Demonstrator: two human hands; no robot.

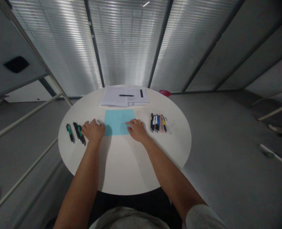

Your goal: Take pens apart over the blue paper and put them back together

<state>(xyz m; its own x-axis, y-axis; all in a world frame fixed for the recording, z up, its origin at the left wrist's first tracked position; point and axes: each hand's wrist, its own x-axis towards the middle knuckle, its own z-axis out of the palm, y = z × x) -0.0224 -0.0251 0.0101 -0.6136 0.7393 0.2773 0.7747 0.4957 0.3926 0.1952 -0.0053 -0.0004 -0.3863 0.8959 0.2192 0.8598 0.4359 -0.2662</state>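
A light blue sheet (118, 121) lies flat on the round white table (124, 165). My left hand (93, 130) is spread between the sheet's left edge and several dark and green pens (79, 133), its outer fingers beside or touching the nearest one. One green and black pen (70, 133) lies apart, farther left. On the sheet's right edge rests my right hand (136, 129), index finger extended over the paper and nothing visible held. To its right, several pens (157, 123) in black, white, blue, pink and yellow lie side by side in a row.
White papers (114, 96) with a black pen (126, 95) on them lie at the table's far side. Behind stand walls with blinds (126, 44). A pink-red object (165, 93) shows beyond the far right edge. Whiteboard frame bars (24, 119) stand at left.
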